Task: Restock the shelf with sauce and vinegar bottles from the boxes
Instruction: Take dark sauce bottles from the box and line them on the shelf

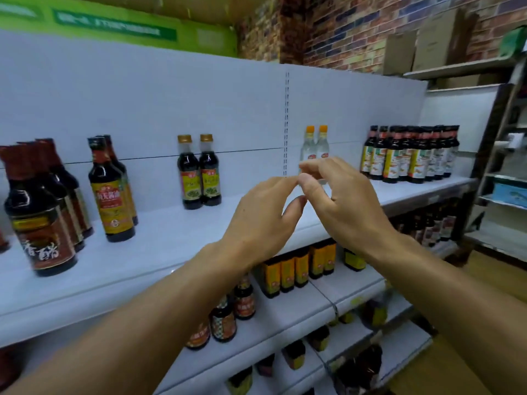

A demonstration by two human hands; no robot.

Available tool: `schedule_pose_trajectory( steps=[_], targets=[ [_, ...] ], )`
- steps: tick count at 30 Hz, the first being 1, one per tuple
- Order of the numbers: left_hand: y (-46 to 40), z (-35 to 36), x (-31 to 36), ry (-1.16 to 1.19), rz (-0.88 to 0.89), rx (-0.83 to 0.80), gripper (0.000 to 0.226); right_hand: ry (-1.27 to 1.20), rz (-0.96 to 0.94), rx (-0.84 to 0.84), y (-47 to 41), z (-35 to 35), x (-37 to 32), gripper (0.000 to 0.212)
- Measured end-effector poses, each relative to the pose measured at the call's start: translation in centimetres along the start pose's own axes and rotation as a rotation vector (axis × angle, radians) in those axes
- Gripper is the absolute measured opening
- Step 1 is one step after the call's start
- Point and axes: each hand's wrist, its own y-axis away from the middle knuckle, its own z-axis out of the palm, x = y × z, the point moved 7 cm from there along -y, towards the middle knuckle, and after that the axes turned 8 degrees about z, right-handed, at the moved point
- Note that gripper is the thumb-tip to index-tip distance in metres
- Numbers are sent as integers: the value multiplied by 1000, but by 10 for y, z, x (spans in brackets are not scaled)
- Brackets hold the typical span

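Both my hands are raised in front of the white top shelf, close together, fingertips nearly touching. My left hand has loosely bent fingers and holds nothing. My right hand is likewise relaxed and empty, just in front of two clear vinegar bottles with orange caps, partly hiding them. Two dark sauce bottles with gold caps stand left of my hands. Further left are yellow-labelled soy bottles and brown-labelled vinegar bottles. A dense group of dark bottles fills the shelf's right end.
Lower shelves hold small dark bottles and orange-labelled bottles. Bare shelf surface lies between the bottle groups. Cardboard boxes sit on a high rack at the right, against a brick wall. A wooden floor shows at lower right.
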Motion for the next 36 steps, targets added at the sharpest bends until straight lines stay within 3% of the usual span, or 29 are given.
schedule_pose_trajectory(
  steps=[13,22,36],
  targets=[
    [26,-29,-30,-254,-184,85,46,-127,-123,-150,-2,41,-19,38],
    [39,-21,-51,-197,-172,56,44,-142,-97,-181,7,71,-12,33],
    [86,65,-71,10,-220,-110,37,-54,135,-310,70,121,57,33]
  ],
)
